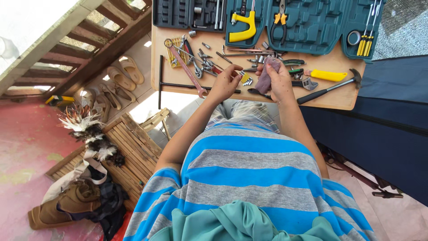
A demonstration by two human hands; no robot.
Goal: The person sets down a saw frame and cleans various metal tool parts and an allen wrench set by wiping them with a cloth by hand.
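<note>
Purplish rag point(266, 76) in the closed right hand point(281, 82); left hand point(226, 83) fingers pinched on a small metal bit point(242, 73).

Seen from above, both bare forearms extended forward from a blue-and-grey striped torso, converging toward the midline. Left hand point(224, 83): wrist slightly flexed, fingers curled inward, thumb and fingertips pinched together in a small grip. Right hand point(280, 78): back of hand upward, fingers bent and closed in a fuller grip, knuckles raised. Hands near each other, not touching. Elbows bent and held out from the sides, left forearm angled rightward, right forearm angled slightly leftward.
</note>
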